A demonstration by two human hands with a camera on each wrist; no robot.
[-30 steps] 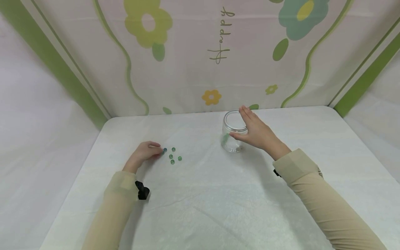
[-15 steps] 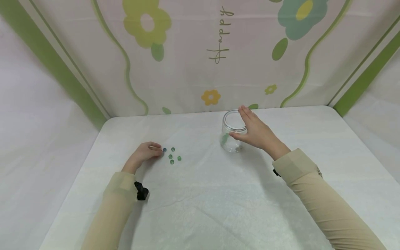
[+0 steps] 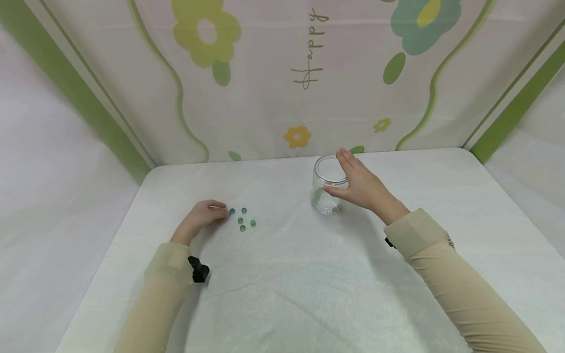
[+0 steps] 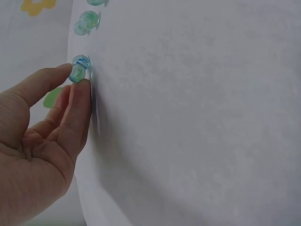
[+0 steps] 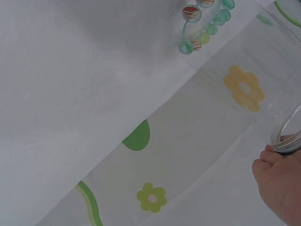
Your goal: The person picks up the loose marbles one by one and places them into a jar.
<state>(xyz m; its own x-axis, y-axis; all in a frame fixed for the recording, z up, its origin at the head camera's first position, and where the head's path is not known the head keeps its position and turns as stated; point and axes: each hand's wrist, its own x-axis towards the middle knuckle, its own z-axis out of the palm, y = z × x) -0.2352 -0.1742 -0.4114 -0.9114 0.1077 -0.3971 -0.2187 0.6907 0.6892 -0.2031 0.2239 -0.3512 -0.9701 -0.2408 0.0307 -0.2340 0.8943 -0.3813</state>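
My left hand (image 3: 202, 215) is low over the white cloth, pinching a green-blue marble (image 4: 76, 73) between thumb and fingertips. Just beyond it lies a blue marble (image 3: 232, 211), overlapped by the pinched one in the left wrist view. Several green marbles (image 3: 240, 220) lie loose on the cloth to the right of these fingertips. My right hand (image 3: 362, 186) holds an upright, lidless clear jar (image 3: 323, 196) by its upper right side, thumb at the front and fingers near the rim. Green, yellow and red-striped marbles (image 5: 192, 13) sit at the jar's bottom.
A white cloth covers the table (image 3: 282, 284). Its back edge meets an upright printed curtain (image 3: 265, 98) with flowers and the word "Happy", close behind the jar. White drapes (image 3: 57, 171) hang at both sides.
The left fingertips have shifted slightly around the marble between them, moving over it and then back a little. The right hand and the jar stay in place.
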